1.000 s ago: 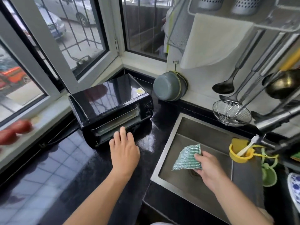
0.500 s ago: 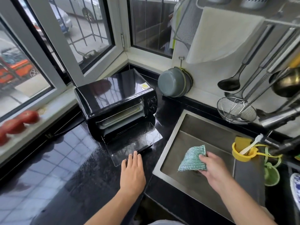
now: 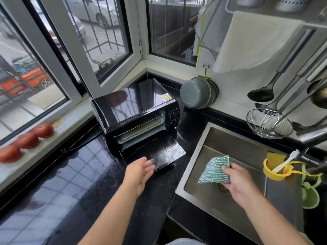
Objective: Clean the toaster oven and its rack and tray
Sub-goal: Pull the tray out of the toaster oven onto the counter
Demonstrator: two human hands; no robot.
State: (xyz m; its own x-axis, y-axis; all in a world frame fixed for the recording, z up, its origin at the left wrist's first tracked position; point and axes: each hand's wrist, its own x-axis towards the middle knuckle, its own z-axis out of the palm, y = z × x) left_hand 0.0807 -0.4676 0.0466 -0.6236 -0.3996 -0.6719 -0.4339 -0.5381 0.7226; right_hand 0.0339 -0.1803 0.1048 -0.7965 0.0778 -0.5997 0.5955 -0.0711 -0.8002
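A black toaster oven stands on the dark counter in the window corner. Its glass door lies folded down flat in front. Inside, a pale tray sits on a shelf; the rack is not clear to see. My left hand hovers with relaxed fingers at the door's front left corner, holding nothing. Over the steel sink, my right hand grips a green scouring cloth.
A grey pot hangs on the wall behind the oven. Ladles and a wire skimmer hang at right. A yellow holder with a brush sits on the sink's edge. Three tomatoes lie on the window sill at left.
The oven door went from shut to folded down flat. My left hand pulled back from the door and now lifts beside its front corner. The cloth stays in my right hand.
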